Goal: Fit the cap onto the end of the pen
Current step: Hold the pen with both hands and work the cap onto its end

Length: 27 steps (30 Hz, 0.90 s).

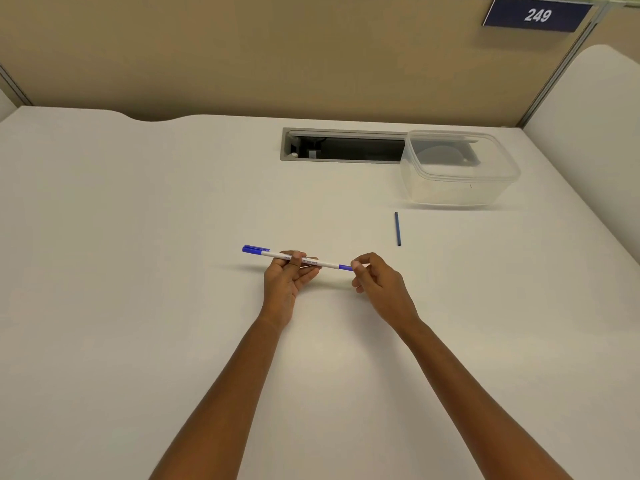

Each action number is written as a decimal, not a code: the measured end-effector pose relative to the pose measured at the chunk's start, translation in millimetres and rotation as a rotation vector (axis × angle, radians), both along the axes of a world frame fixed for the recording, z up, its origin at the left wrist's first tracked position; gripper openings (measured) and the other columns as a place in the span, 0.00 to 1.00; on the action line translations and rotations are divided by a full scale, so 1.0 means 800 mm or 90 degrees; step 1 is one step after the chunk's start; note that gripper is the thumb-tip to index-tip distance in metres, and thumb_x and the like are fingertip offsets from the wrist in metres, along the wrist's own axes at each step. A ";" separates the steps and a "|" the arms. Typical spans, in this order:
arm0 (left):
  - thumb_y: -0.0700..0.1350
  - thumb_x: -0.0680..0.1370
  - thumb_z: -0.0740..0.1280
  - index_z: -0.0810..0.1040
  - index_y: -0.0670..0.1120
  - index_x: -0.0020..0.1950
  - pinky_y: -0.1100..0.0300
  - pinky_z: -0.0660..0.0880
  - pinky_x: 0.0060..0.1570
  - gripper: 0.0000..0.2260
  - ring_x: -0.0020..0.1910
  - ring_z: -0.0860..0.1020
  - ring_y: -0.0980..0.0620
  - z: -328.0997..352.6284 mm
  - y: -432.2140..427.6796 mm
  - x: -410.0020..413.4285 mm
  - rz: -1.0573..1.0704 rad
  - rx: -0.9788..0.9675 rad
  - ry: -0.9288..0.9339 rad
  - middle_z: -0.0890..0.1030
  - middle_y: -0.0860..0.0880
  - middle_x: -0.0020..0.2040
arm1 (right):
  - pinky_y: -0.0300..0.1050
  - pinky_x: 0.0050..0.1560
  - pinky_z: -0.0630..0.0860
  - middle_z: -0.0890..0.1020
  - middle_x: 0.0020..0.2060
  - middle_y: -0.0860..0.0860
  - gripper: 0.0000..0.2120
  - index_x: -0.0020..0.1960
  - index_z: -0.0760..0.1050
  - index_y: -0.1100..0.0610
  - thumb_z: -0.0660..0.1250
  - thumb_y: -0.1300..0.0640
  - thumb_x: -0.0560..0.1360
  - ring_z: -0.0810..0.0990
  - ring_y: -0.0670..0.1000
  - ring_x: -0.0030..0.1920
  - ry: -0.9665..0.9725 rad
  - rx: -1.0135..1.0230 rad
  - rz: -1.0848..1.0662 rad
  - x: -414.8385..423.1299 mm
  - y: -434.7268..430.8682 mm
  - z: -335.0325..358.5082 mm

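Note:
A white pen [322, 262] with printed lettering is held level a little above the white desk [138, 271]. A blue cap [255, 249] with a clip sits on its left end. My left hand [285, 278] grips the barrel near the middle, thumb on top. My right hand [377, 282] pinches the blue right end [345, 267] of the pen between thumb and forefinger; the very tip is hidden by those fingers.
A thin dark blue stick [398, 229] lies on the desk to the right, behind my right hand. A clear plastic container [457, 168] stands at the back right, beside a grey cable slot [343, 145]. A tan partition wall carries a sign reading 249 [537, 15].

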<state>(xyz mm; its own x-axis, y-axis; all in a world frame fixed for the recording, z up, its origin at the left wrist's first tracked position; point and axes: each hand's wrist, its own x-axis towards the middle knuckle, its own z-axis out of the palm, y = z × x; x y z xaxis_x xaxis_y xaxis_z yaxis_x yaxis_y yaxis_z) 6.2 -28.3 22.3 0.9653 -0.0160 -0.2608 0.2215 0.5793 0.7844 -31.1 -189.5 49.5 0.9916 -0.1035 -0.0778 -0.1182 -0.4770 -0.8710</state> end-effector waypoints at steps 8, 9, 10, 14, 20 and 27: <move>0.37 0.79 0.58 0.72 0.42 0.40 0.64 0.80 0.36 0.09 0.36 0.84 0.54 -0.001 0.000 0.000 -0.006 0.002 -0.007 0.84 0.49 0.30 | 0.43 0.43 0.72 0.78 0.32 0.44 0.04 0.46 0.73 0.55 0.62 0.63 0.75 0.77 0.47 0.36 -0.038 0.001 -0.010 -0.003 -0.001 -0.003; 0.37 0.79 0.58 0.72 0.42 0.40 0.64 0.80 0.36 0.09 0.36 0.84 0.54 -0.001 0.000 0.000 -0.006 0.001 -0.007 0.84 0.50 0.30 | 0.42 0.43 0.72 0.78 0.32 0.44 0.04 0.45 0.73 0.55 0.61 0.62 0.75 0.77 0.46 0.36 -0.038 0.004 -0.012 -0.002 -0.001 -0.003; 0.37 0.79 0.58 0.72 0.42 0.40 0.64 0.80 0.36 0.09 0.36 0.84 0.54 -0.002 0.000 0.000 -0.005 0.001 -0.006 0.84 0.50 0.30 | 0.40 0.42 0.72 0.78 0.32 0.44 0.04 0.44 0.73 0.54 0.61 0.62 0.75 0.77 0.45 0.36 -0.039 0.005 -0.014 -0.002 -0.001 -0.003; 0.37 0.78 0.58 0.72 0.42 0.40 0.64 0.80 0.36 0.08 0.35 0.84 0.53 -0.002 0.000 0.001 -0.002 -0.001 -0.001 0.84 0.50 0.30 | 0.40 0.40 0.70 0.78 0.31 0.47 0.06 0.42 0.72 0.55 0.59 0.59 0.77 0.76 0.49 0.35 -0.021 0.001 -0.010 0.000 0.000 -0.002; 0.37 0.78 0.58 0.73 0.42 0.40 0.64 0.80 0.36 0.08 0.36 0.84 0.53 -0.002 0.000 0.001 -0.002 0.000 -0.001 0.84 0.50 0.31 | 0.31 0.35 0.68 0.77 0.30 0.47 0.11 0.41 0.74 0.56 0.57 0.54 0.79 0.75 0.50 0.35 0.011 -0.016 -0.003 0.003 -0.002 -0.002; 0.37 0.78 0.59 0.73 0.42 0.40 0.64 0.81 0.36 0.08 0.36 0.84 0.53 -0.001 0.000 0.000 0.000 0.004 0.001 0.84 0.50 0.30 | 0.43 0.42 0.72 0.78 0.33 0.46 0.02 0.44 0.75 0.54 0.65 0.60 0.74 0.76 0.49 0.36 -0.031 -0.003 -0.005 -0.003 -0.002 -0.002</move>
